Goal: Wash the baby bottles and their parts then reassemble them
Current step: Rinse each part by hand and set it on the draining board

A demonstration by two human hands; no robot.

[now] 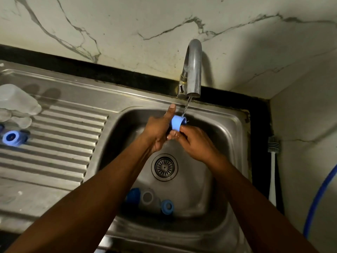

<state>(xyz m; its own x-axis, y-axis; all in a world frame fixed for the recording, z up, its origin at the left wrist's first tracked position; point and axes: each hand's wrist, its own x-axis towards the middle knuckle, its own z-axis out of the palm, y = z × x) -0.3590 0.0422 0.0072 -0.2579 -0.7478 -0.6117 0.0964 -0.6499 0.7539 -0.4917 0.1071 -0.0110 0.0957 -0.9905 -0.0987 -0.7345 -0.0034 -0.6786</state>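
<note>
A light blue bottle part (176, 122), cup-shaped like a cap, is held under the thin stream of water from the tap (193, 70). My left hand (158, 131) grips its left side with the index finger stretched up. My right hand (194, 141) holds it from the right and below. In the sink's near end lie a clear bottle (148, 199), a dark blue part (133, 196) and a blue ring (167, 206). On the drainboard at the left stand a clear bottle body (17, 99), clear teats (21, 121) and a blue ring (13, 137).
The steel sink (235, 125) has a round drain strainer (164, 167) in the middle. A ribbed drainboard (63, 143) lies at the left. A white bottle brush (273, 161) hangs on the right wall beside a blue hose (317, 201).
</note>
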